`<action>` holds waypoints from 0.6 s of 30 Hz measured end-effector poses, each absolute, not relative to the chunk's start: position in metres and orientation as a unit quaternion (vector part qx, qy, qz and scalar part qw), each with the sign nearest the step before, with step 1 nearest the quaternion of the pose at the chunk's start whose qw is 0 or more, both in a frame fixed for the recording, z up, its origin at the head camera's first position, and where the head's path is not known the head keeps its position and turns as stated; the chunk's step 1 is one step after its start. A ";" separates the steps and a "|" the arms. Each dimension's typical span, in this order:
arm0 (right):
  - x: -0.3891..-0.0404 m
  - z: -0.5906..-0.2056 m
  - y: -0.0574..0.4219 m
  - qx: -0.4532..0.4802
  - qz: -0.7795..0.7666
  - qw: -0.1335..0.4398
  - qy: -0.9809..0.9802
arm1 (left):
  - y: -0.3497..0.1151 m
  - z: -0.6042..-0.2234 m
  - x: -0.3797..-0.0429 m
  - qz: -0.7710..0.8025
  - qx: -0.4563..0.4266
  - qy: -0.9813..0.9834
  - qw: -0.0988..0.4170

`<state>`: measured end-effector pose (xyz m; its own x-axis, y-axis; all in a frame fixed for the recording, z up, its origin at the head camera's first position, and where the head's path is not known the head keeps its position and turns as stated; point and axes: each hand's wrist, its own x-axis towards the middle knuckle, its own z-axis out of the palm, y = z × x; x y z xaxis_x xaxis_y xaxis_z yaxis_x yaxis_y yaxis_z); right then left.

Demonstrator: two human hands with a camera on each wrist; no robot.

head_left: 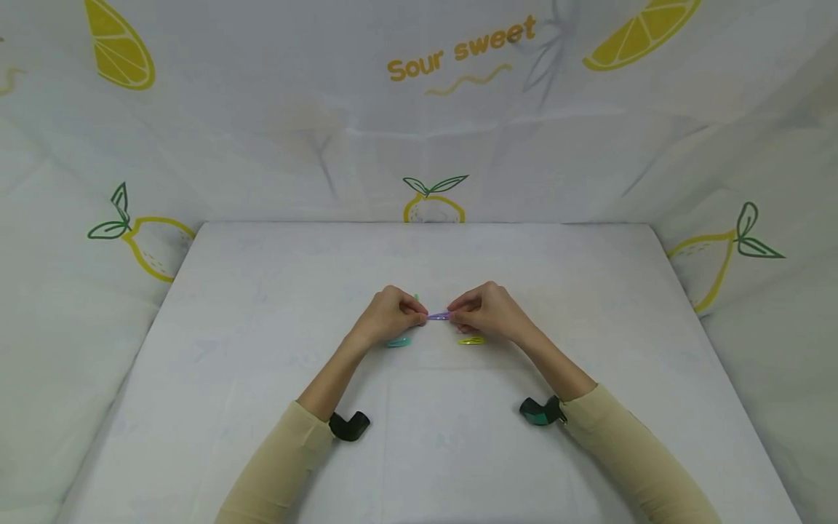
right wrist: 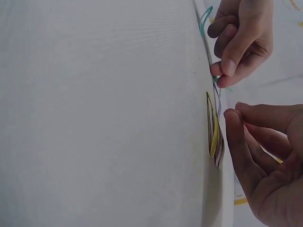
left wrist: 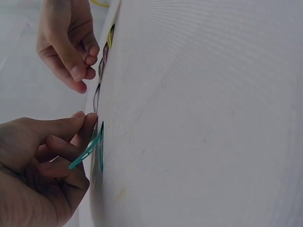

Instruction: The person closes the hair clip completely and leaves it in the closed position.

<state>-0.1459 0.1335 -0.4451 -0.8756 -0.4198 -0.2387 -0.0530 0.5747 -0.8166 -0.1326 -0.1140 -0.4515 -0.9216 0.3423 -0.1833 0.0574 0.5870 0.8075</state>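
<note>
A purple snap hair clip (head_left: 439, 316) lies between the two hands at the middle of the table. My left hand (head_left: 391, 314) pinches its left end between thumb and forefinger. Close over the clip's other end is my right hand (head_left: 489, 313), its thumb and forefinger tips together and nothing showing between them in the right wrist view (right wrist: 270, 151). A teal hair clip (head_left: 398, 342) lies just in front of the left hand, and a yellow one (head_left: 471, 340) in front of the right. A green clip tip (head_left: 416, 297) shows behind the left fingers; the rest is hidden.
A white cloth with lemon prints covers the table (head_left: 262, 291) and hangs as the backdrop (head_left: 262, 167). Beside the yellow clip, a brownish-purple clip (right wrist: 218, 156) shows in the right wrist view. Black wrist devices (head_left: 350, 426) sit at both beige sleeves (head_left: 281, 466).
</note>
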 end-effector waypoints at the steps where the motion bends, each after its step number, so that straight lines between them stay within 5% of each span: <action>1: -0.146 -0.445 0.133 -0.139 -0.438 0.206 0.864 | -0.114 -0.452 -0.132 0.439 0.114 0.876 0.162; 18: -0.149 -0.442 0.126 -0.134 -0.451 0.214 0.856 | -0.119 -0.451 -0.131 0.448 0.108 0.873 0.159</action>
